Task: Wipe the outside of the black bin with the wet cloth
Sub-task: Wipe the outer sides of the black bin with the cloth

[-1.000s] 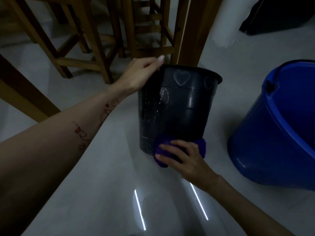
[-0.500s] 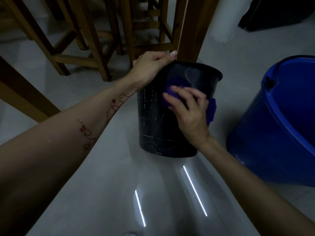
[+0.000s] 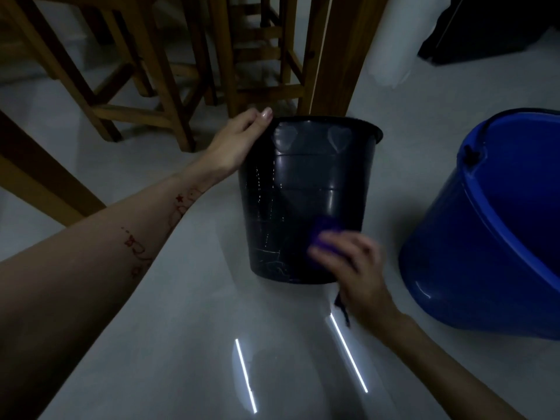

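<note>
The black bin (image 3: 303, 189) stands upright on the pale floor, with heart shapes under its rim and scratches low on its wall. My left hand (image 3: 233, 140) grips the bin's rim at the upper left. My right hand (image 3: 351, 268) presses a purple cloth (image 3: 325, 230) against the bin's lower right wall. Most of the cloth is hidden under my fingers, and a dark end hangs below my palm.
A large blue bucket (image 3: 491, 237) stands close to the right of the bin. Wooden chair and table legs (image 3: 333, 56) crowd the floor right behind the bin and to the left. A dark object (image 3: 485, 25) lies at the far right. The glossy floor (image 3: 181, 328) reflects lights.
My right hand slid the cloth up from the bin's base to near the rim, then back down to the lower right wall. My left hand kept hold of the rim.
</note>
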`<state>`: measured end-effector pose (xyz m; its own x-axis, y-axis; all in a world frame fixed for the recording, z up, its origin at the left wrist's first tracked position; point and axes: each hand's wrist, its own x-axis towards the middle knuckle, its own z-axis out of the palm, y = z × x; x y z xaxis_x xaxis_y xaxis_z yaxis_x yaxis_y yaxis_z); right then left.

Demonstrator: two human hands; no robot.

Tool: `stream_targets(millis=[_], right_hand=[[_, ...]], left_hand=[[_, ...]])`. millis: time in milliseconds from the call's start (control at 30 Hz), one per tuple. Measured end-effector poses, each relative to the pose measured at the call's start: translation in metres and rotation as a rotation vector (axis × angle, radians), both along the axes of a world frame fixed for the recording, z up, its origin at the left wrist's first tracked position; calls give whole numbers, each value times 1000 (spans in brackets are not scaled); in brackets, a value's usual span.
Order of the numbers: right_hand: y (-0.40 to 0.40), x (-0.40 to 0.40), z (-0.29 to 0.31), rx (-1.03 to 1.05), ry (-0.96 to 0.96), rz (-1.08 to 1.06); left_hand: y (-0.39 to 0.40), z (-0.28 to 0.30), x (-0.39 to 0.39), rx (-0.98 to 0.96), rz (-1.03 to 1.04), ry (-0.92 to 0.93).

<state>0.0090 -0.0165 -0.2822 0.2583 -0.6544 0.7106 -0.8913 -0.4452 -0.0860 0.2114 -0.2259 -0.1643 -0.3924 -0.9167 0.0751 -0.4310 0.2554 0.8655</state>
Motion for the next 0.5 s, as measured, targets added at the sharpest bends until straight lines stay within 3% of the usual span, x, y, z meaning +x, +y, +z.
stream_targets(millis=[100,167,333,500], right_hand=[[-42,-10,36,-44,-398,-284],[-68,-12,49,-4,-528,-350],[-91,8,49,-38,-379,-247],[-58,19,11,-61,-124,-5]], left_hand=[[0,-4,-1,37,-12,129],[-1,-2,-2,36,-45,125],[-5,-3,-2,76,-71,185],[-8,-5,6,79,-63,202]])
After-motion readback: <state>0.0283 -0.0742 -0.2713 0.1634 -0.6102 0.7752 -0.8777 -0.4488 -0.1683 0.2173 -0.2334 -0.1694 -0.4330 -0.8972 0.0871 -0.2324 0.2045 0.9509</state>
